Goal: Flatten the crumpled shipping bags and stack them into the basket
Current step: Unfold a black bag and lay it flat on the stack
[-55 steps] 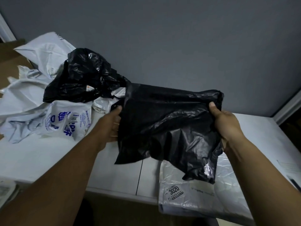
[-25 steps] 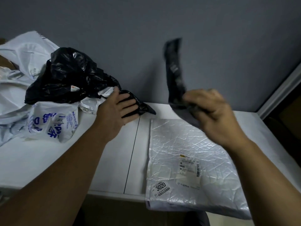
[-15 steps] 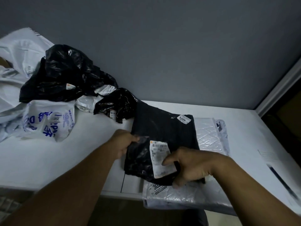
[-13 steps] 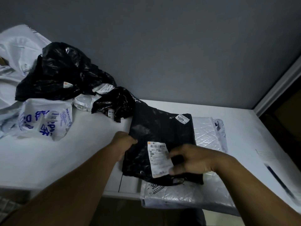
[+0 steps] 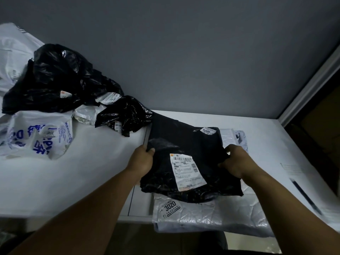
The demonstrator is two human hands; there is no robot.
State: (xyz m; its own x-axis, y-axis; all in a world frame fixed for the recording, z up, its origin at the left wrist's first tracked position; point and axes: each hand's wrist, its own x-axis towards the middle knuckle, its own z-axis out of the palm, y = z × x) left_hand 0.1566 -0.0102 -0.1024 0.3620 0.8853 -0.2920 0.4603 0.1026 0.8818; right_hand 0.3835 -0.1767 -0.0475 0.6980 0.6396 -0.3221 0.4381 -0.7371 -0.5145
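black bag (image 5: 185, 144) hides most of silver bag (image 5: 211, 216).

Person, two arms: left hand (image 5: 141, 161) and right hand (image 5: 237, 162) bare; forearms uncovered, sleeveless as far as visible.

A white tabletop (image 5: 77, 181) with a thin dark seam fills the near scene, ending against a plain grey-blue wall (image 5: 184, 52) at the far side. A pale grey vertical trim strip (image 5: 311, 87) runs diagonally on the right.
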